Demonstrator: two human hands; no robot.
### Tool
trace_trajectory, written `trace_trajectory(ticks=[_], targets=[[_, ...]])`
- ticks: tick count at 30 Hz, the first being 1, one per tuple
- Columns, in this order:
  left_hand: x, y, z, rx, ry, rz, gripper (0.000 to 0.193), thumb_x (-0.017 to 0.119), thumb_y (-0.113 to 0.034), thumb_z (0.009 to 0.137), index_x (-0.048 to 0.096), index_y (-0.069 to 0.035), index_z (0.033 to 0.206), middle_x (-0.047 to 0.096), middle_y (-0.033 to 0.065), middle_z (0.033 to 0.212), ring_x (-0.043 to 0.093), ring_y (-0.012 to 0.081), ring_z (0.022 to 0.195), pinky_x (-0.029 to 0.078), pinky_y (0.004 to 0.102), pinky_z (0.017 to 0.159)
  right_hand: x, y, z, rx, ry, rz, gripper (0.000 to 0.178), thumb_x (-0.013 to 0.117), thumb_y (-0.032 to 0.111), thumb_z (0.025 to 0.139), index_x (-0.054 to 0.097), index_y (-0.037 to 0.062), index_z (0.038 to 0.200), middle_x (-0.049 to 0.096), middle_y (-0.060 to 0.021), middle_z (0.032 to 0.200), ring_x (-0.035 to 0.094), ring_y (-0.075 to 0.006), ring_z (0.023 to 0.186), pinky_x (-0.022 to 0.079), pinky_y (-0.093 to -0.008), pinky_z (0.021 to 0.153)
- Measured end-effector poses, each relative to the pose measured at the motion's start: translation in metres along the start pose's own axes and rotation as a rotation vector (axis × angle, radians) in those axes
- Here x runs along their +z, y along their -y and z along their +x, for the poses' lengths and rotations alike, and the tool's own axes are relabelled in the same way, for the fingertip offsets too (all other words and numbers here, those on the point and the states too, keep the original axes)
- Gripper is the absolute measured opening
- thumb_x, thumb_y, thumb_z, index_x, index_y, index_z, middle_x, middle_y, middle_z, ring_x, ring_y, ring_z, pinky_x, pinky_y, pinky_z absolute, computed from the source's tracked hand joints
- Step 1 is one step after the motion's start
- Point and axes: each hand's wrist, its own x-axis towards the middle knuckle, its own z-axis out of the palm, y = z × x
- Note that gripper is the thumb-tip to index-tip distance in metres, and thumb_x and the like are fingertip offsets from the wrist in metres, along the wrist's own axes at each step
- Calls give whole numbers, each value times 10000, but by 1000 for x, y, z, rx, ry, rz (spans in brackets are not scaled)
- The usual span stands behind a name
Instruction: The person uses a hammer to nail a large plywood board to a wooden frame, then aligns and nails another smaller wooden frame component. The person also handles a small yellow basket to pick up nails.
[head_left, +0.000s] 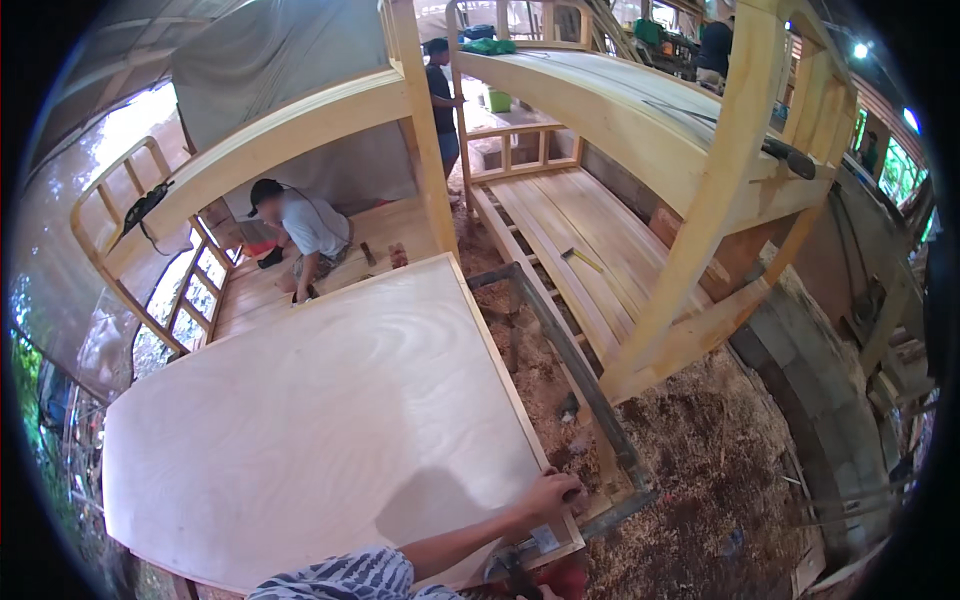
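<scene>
A large pale plywood panel [330,420] with a wooden edge strip [505,390] lies in front of me. My left hand [550,495] reaches across from a patterned sleeve and rests at the strip near the panel's near right corner. Its fingers are closed in a pinch there; what is between them is too small to make out. At the bottom edge of the view, my right hand [547,593] is mostly cut off, closed around what looks like a hammer [515,572]. The hammer's dark head lies over the panel's near corner.
Wooden bunk beds [640,210] stand right and far left [300,125]. A person in a cap [315,225] crouches beyond the panel; another person [440,100] stands farther back. A dark frame [590,390] lies beside the panel over sawdust-covered ground [700,460]. A yellow-edged square [583,260] rests on slats.
</scene>
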Motion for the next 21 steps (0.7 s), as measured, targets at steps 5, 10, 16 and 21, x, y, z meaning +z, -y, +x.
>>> trace_trajectory(ticks=[5, 10, 16, 21], targets=[[43, 26, -6, 45, -167, -124, 166, 691, -206, 944, 656, -63, 869, 667, 116, 832, 646, 301, 780, 506, 419, 711, 7, -27, 6, 14, -141, 25, 463, 693, 403, 958, 667, 41, 1245, 713, -277, 1132, 686, -454, 1038, 539, -522, 849], [69, 10, 12, -165, -221, -293, 81, 711, -113, 926, 689, -35, 919, 667, 126, 784, 646, 259, 692, 513, 379, 659, -23, -103, 43, -42, 177, -135, 775, 516, 720, 940, 552, 80, 1376, 704, -264, 1169, 665, -454, 1117, 522, -555, 955], [63, -39, 39, 11, -139, -47, 108, 739, -151, 890, 693, -57, 918, 657, 112, 772, 610, 304, 678, 465, 408, 647, -60, -92, 9, -12, 117, -121, 716, 537, 684, 949, 567, 87, 1343, 705, -267, 1155, 675, -442, 1104, 541, -548, 920], [68, -28, 8, 301, -95, 240, 318, 703, -109, 845, 698, -113, 1163, 666, 131, 1177, 608, 340, 1143, 454, 489, 1002, -43, -112, 19, 2, 127, -128, 643, 631, 610, 921, 613, 62, 1257, 708, -260, 1130, 675, -432, 1085, 539, -521, 908]])
